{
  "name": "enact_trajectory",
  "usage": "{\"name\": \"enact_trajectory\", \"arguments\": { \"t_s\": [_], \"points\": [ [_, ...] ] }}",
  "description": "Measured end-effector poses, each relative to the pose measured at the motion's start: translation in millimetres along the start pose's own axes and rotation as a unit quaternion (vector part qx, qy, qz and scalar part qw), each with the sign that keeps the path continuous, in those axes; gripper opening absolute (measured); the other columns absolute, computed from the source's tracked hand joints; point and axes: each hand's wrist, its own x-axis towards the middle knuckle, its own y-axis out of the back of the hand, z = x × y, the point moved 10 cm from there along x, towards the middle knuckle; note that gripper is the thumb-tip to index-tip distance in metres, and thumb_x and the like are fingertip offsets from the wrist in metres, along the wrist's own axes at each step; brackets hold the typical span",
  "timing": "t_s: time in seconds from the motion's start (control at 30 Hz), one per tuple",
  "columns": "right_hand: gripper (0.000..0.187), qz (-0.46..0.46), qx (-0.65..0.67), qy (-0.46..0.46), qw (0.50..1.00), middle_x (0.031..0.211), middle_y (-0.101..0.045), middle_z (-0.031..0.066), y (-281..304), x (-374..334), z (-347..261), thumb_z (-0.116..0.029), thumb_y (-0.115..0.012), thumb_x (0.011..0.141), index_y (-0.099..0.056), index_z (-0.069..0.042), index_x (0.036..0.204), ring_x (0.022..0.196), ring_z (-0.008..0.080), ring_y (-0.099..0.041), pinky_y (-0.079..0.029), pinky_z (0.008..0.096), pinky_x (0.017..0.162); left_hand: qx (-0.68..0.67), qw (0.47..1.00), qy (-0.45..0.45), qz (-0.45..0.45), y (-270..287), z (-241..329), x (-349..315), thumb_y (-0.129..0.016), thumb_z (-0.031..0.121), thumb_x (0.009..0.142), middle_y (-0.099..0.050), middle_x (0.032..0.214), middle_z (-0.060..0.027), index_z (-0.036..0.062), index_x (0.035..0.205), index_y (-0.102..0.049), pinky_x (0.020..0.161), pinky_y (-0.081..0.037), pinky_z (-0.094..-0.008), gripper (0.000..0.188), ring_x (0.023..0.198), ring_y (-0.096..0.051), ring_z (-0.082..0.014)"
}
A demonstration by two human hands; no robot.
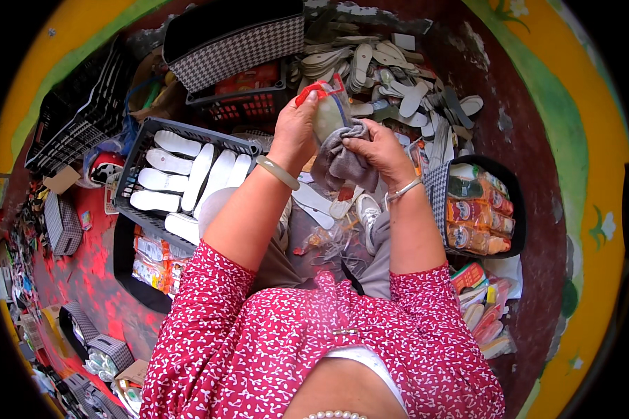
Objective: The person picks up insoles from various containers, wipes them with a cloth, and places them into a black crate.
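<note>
Cloth (341,159), grey and bunched, is pinched in the right hand (386,155), near the middle of the head view, while the left hand (297,129) grips a red-edged clear bag (328,119) just beside it. The cloth overlaps the bag's near end; whether one sits inside the other cannot be told. To the left, a black crate (147,219) holds white insoles (162,180) in rows. Far right, more insoles lie in a loose pile (409,98). Nearer on the right stands a houndstooth basket (436,199) of orange packets (468,211), and far left, a larger houndstooth box (241,57).
</note>
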Motion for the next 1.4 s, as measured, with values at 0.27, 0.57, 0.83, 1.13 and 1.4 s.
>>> {"name": "enact_trajectory", "arguments": {
  "t_s": [0.27, 0.57, 0.83, 1.13, 1.4],
  "points": [
    [0.026, -0.068, 0.021, -0.024, 0.997, 0.090, -0.062, 0.0028, -14.5, -1.7, 3.4, -0.003, -0.065, 0.075, -0.058, 0.001, 0.099, 0.079, 0.0086, -0.057, -0.046, 0.0224, 0.071, 0.017, 0.997, -0.071, 0.020, 0.4, 33.9, 0.1, -0.045, 0.017, 0.094, -0.062, 0.095, -0.0091, 0.0010, 0.106, -0.056, 0.077, -0.050, -0.0325, 0.023, 0.082, -0.061, -0.0179],
    [0.028, -0.091, 0.006, -0.041, 0.995, 0.091, -0.062, 0.0026, -9.1, -4.5, 10.7, -0.005, -0.066, 0.075, -0.057, 0.001, 0.101, 0.079, 0.0089, -0.057, -0.046, 0.0229, 0.073, -0.005, 0.991, -0.117, 0.071, 24.2, 51.5, 5.7, -0.045, 0.013, 0.093, -0.062, 0.099, -0.0110, 0.0003, 0.105, -0.056, 0.082, -0.048, -0.0333, 0.021, 0.089, -0.060, -0.0203],
    [0.038, -0.037, 0.138, -0.041, 0.989, 0.098, -0.063, 0.0055, -12.1, -11.3, 9.9, -0.006, -0.070, 0.074, -0.054, 0.002, 0.108, 0.087, 0.0124, -0.059, -0.047, 0.0257, 0.079, -0.050, 0.979, -0.157, 0.122, 42.3, 63.2, 10.0, -0.041, 0.014, 0.094, -0.058, 0.109, -0.0194, -0.0041, 0.115, -0.049, 0.092, -0.044, -0.0396, 0.029, 0.100, -0.058, -0.0299],
    [0.030, -0.103, 0.057, -0.087, 0.989, 0.094, -0.064, 0.0067, -16.4, -16.6, 2.5, 0.001, -0.064, 0.072, -0.060, 0.002, 0.102, 0.084, 0.0132, -0.061, -0.048, 0.0249, 0.076, -0.051, 0.977, -0.154, 0.138, 41.5, 67.1, 4.6, -0.042, 0.015, 0.094, -0.059, 0.107, -0.0185, -0.0035, 0.114, -0.050, 0.090, -0.046, -0.0399, 0.028, 0.098, -0.059, -0.0293],
    [0.029, -0.099, -0.049, -0.074, 0.991, 0.089, -0.063, 0.0021, 7.9, -19.1, 8.5, -0.002, -0.061, 0.068, -0.062, 0.002, 0.096, 0.078, 0.0100, -0.057, -0.046, 0.0236, 0.074, -0.050, 0.968, -0.168, 0.179, 58.9, 74.5, 6.2, -0.040, 0.015, 0.095, -0.057, 0.110, -0.0188, -0.0060, 0.115, -0.047, 0.092, -0.044, -0.0415, 0.030, 0.100, -0.057, -0.0302]
  ]
}}
